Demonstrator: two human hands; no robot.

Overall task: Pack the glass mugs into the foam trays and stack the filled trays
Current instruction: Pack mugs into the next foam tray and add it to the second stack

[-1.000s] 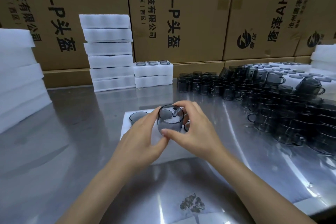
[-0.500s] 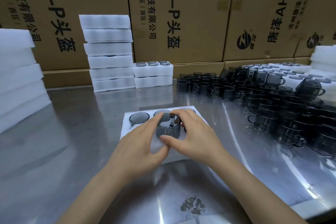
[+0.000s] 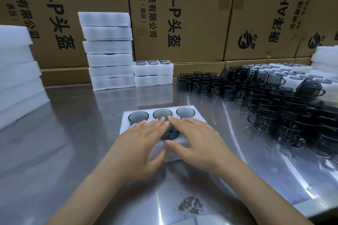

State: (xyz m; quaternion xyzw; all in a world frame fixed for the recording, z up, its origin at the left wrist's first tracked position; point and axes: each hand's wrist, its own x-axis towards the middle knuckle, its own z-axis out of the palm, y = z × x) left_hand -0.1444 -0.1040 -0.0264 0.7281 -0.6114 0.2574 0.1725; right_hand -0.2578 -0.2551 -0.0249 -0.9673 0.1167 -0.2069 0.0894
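Head view: your smoked grey glass mug [image 3: 170,133] has dropped from your grip into the white foam tray [image 3: 126,128], left hand [image 3: 140,144] and right hand [image 3: 197,139] now flat, fingers straight, pressing it home.

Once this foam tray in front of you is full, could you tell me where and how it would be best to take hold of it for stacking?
Probably by its two short ends, one hand coming in from each side. The foam tray lies flat on the steel table with its long edge across you, and mugs sit upright in its pockets, so a level two-sided lift should keep them seated. The left hand and right hand already rest flat over it.
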